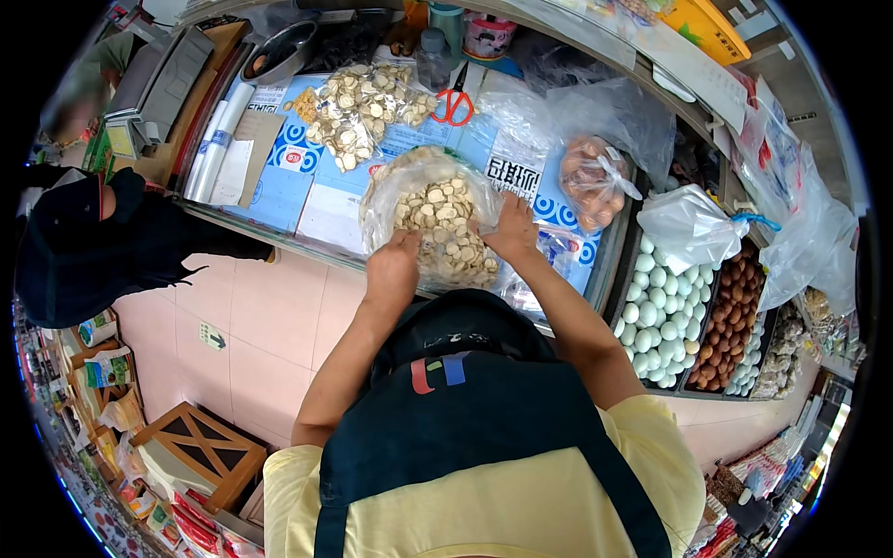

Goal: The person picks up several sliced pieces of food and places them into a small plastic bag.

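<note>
A large transparent plastic bag [380, 209] of pale, dried round slices [439, 216] stands on the counter right in front of me, its mouth spread wide. My left hand [395, 270] has its fingers curled on the near left part of the rim. At the right side, my right hand [515, 229] pinches the plastic between thumb and fingers. Farther back lie more bags of similar slices [363, 104], with a small heap of yellowish bits [305, 106] by their left edge. Orange-handled scissors [453, 106] rest behind the open bag, blades pointing away.
Blue printed cardboard [279, 202] covers the counter. A knotted bag of brown eggs [591, 183] sits right, beside bins of pale eggs [659, 307] and brown eggs [725, 321]. Plastic rolls [222, 143] and a metal bowl [282, 52] are left. A person in dark clothes [91, 244] stands at left.
</note>
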`<state>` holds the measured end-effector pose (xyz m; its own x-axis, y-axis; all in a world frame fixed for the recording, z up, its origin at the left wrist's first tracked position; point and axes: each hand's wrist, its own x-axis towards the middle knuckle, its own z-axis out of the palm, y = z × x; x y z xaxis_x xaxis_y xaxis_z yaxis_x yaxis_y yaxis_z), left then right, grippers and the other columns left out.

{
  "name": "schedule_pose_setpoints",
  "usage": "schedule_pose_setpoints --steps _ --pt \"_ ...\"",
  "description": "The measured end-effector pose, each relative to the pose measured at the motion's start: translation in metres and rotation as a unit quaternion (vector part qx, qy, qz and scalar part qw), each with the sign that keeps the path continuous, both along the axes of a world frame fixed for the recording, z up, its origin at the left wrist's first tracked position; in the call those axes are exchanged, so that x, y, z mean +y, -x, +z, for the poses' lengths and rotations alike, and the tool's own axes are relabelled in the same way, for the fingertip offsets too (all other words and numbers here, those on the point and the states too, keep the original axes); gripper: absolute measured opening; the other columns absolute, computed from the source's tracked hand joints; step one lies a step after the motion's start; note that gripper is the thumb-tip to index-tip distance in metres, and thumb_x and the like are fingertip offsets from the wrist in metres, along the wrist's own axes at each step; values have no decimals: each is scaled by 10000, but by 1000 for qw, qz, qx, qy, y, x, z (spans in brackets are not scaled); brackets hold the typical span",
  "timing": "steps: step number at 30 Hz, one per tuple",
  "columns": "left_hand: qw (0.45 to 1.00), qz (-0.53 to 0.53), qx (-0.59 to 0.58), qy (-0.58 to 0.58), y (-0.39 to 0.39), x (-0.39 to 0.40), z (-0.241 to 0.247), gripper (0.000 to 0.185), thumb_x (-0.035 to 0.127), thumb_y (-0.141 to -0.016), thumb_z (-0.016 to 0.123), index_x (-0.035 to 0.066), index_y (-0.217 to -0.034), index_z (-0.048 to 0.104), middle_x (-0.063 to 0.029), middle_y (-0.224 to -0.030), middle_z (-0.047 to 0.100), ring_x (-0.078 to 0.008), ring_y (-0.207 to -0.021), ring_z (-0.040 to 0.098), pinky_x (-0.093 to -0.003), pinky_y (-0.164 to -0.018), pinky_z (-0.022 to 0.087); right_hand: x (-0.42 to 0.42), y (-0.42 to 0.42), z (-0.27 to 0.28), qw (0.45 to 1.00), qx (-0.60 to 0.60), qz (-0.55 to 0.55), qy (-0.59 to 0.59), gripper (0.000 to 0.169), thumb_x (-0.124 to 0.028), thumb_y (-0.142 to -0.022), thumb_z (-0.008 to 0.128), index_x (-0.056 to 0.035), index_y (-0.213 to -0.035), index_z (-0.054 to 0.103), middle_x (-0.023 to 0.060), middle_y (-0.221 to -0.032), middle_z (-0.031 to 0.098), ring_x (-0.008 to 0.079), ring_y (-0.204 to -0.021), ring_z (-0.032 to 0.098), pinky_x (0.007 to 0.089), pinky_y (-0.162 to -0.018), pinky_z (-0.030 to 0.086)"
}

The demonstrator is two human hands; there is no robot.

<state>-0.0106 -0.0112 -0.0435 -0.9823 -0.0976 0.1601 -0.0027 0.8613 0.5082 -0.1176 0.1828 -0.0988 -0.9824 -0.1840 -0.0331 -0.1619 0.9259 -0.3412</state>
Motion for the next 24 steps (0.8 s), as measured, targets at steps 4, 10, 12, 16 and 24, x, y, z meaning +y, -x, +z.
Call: schedule_pose_setpoints --steps 4,10,12,16,24 --pt "999 -37 -12 12 5 6 -5 247 -71 -718 521 19 -932 606 -146 -886 619 -339 -705 643 -408 -614 526 14 10 -50 979 -192 -19 -70 765 -487 -714 709 -16 -1230 396 227 -926 636 373 -932 630 414 -851 505" --pt "997 -53 -38 38 3 1 -12 181 -33 -705 547 26 -864 610 -141 -879 624 -339 -723 642 -407 -636 527 10 6 -5 982 -119 23 146 367 -263 -833 609 13 -1060 525 269 -924 631 405 -886 623 437 -766 489" --pt "994 -76 -43 60 3 -6 -16 170 -19 -702 553 33 -851 618 -140 -865 627 -341 -742 642 -414 -682 521 12 7 28 973 -64 35 218 283 -131 -765 613 -18 -1003 510 264 -859 625 450 -847 601 484 -731 473" --pt "992 -101 -45 56 5 -15 -24 148 -26 -696 527 28 -806 610 -156 -824 628 -344 -763 633 -428 -732 496 50 11 37 978 -98 -11 182 250 -154 -781 618 -14 -963 521 251 -842 632 449 -833 605 492 -732 476" --pt "993 -67 -79 50 -1 -13 -32 158 -35 -704 514 33 -812 607 -169 -830 638 -362 -752 621 -434 -706 481 30 0 58 971 196 116 72 408 -122 -687 663 -43 -1068 539 155 -836 601 361 -802 586 409 -764 487"
